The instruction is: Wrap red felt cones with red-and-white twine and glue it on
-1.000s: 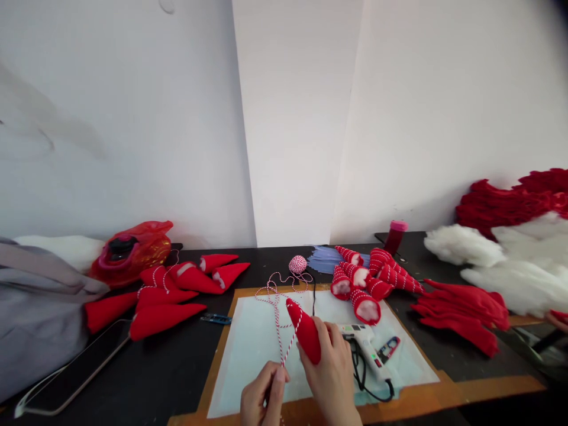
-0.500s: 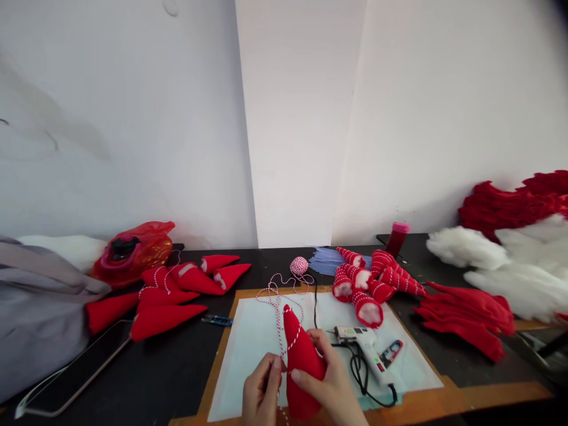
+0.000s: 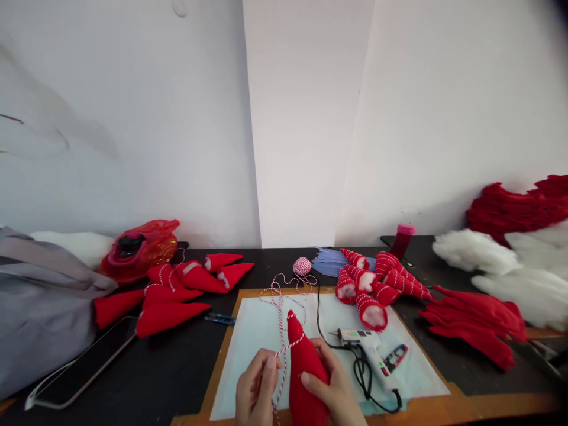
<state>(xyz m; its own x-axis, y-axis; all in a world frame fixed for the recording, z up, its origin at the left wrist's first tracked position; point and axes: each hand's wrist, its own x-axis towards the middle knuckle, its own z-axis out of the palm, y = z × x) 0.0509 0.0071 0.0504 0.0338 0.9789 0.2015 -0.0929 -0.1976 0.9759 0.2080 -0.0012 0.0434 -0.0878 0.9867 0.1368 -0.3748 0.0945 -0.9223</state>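
White wall [image 3: 306, 118] across the back, pillar jutting mid-view, scuffs at left. Black table [image 3: 173, 361] below, cluttered at both ends. Pale sheet [image 3: 248, 355] with brown border over the front middle, likely there to guard against glue. Grey bag [image 3: 39, 313] far left, beside a heap of mostly plain red cones [image 3: 173, 319]. Cord-wound cones [image 3: 373, 312] heaped to the right, white filling showing at open ends; probably sorted apart by side. Red cone [image 3: 304, 378] held low over the sheet's near part, tip pointing away, likely angled so for access to its narrow end. Glue gun [image 3: 370, 352] lying right of it, nozzle leftward, seemingly for quick reach. Right hand [image 3: 331, 390]: grip wrapped around cone, thumb across front, apparently steadying. Left hand [image 3: 258, 384]: grip pinched on striped cord. Ball [image 3: 302, 266] just beyond the sheet, loops left slack, perhaps for easy feed. Striped cord [image 3: 289, 348] taut from left fingers across cone near tip, presumably for snug contact.
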